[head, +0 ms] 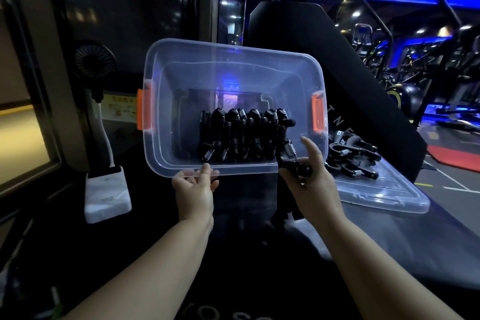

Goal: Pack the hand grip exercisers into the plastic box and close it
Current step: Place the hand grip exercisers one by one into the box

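A clear plastic box (pixel 166 122) with orange latches stands open in front of me. Inside it, a row of several black hand grip exercisers (pixel 241 135) with metal springs lies packed side by side. My left hand (pixel 194 189) holds the box's near rim, thumb on top. My right hand (pixel 311 182) grips one black exerciser (pixel 293 161) by its handle at the box's near right corner, spring end pointing up. More exercisers (pixel 355 156) lie piled on the clear lid (pixel 384 195), flat to the right of the box.
A white block with a small black fan (pixel 94 62) on a bent neck stands left of the box. A black slanted machine panel (pixel 337 65) rises behind. Gym machines under blue light fill the right background. The surface below is dark.
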A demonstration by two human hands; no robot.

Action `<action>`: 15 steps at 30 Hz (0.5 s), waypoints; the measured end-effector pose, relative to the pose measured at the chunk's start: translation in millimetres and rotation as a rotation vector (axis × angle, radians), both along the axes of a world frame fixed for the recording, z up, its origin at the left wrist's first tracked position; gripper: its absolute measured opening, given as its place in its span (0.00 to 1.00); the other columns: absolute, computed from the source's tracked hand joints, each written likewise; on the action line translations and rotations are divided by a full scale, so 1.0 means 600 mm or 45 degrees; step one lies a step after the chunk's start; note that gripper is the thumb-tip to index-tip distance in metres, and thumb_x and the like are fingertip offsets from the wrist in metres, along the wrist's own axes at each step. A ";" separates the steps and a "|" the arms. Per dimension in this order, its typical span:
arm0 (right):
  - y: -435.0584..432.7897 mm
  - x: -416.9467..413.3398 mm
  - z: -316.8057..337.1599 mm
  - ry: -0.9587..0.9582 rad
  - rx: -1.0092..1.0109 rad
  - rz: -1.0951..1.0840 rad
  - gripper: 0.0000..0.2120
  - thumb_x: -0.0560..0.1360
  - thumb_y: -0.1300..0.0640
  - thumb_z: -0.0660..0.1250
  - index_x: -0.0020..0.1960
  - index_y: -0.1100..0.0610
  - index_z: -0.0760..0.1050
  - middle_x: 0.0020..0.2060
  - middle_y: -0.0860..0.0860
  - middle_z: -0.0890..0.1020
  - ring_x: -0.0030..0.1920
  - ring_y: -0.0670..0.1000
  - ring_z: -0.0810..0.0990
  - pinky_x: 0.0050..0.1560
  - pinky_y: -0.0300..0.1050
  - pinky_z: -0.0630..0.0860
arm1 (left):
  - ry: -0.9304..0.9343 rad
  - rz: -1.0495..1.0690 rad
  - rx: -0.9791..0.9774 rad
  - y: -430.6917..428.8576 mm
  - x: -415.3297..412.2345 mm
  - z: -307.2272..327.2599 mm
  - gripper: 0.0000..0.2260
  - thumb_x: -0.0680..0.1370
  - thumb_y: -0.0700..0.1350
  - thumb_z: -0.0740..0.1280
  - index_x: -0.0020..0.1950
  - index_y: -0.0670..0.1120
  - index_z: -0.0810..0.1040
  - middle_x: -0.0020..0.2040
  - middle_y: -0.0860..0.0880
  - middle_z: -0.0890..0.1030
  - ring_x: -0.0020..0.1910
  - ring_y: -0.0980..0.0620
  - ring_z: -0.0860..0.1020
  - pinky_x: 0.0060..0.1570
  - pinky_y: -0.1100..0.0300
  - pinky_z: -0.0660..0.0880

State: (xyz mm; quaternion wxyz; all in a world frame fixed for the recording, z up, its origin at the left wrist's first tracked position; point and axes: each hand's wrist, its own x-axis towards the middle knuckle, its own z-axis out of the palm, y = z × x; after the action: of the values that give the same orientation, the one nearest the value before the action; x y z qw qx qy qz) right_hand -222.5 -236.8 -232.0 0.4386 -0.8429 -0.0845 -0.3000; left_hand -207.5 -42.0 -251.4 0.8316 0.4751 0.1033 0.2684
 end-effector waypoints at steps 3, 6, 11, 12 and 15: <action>0.002 -0.001 0.003 -0.001 0.028 0.036 0.29 0.72 0.53 0.73 0.65 0.32 0.65 0.45 0.39 0.81 0.46 0.44 0.80 0.51 0.48 0.77 | -0.029 -0.013 0.013 0.002 -0.003 -0.003 0.07 0.80 0.41 0.62 0.54 0.43 0.63 0.41 0.44 0.80 0.41 0.54 0.81 0.40 0.63 0.77; 0.001 -0.002 0.005 0.016 0.040 0.092 0.26 0.72 0.55 0.73 0.62 0.31 0.69 0.45 0.36 0.80 0.44 0.44 0.80 0.52 0.52 0.79 | -0.039 -0.016 0.043 0.005 -0.005 -0.009 0.08 0.81 0.42 0.60 0.56 0.42 0.64 0.41 0.44 0.81 0.41 0.52 0.82 0.39 0.64 0.78; 0.006 -0.001 0.018 -0.064 0.127 0.229 0.27 0.72 0.60 0.73 0.59 0.31 0.74 0.45 0.39 0.82 0.40 0.41 0.78 0.49 0.41 0.75 | -0.067 -0.014 0.082 0.002 -0.007 -0.012 0.07 0.82 0.42 0.58 0.55 0.43 0.61 0.38 0.47 0.82 0.40 0.52 0.82 0.40 0.62 0.77; 0.012 -0.002 0.027 -0.101 0.183 0.264 0.27 0.72 0.62 0.73 0.58 0.32 0.75 0.45 0.37 0.82 0.41 0.40 0.78 0.50 0.38 0.74 | -0.074 -0.022 0.087 0.001 -0.007 -0.013 0.07 0.82 0.42 0.58 0.55 0.43 0.61 0.37 0.47 0.82 0.40 0.52 0.82 0.40 0.63 0.77; 0.035 0.005 0.070 -0.171 0.339 0.369 0.25 0.73 0.66 0.72 0.56 0.36 0.76 0.44 0.37 0.81 0.40 0.39 0.77 0.48 0.34 0.73 | -0.080 -0.044 0.084 0.003 -0.006 -0.015 0.06 0.82 0.43 0.58 0.54 0.43 0.61 0.38 0.46 0.82 0.40 0.54 0.82 0.40 0.64 0.77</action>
State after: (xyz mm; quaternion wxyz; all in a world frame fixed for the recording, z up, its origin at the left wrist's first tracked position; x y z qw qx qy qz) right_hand -219.7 -215.7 -190.2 0.5781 -0.7346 -0.1935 -0.2979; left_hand -211.4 -40.4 -260.7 0.8228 0.4953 0.0600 0.2720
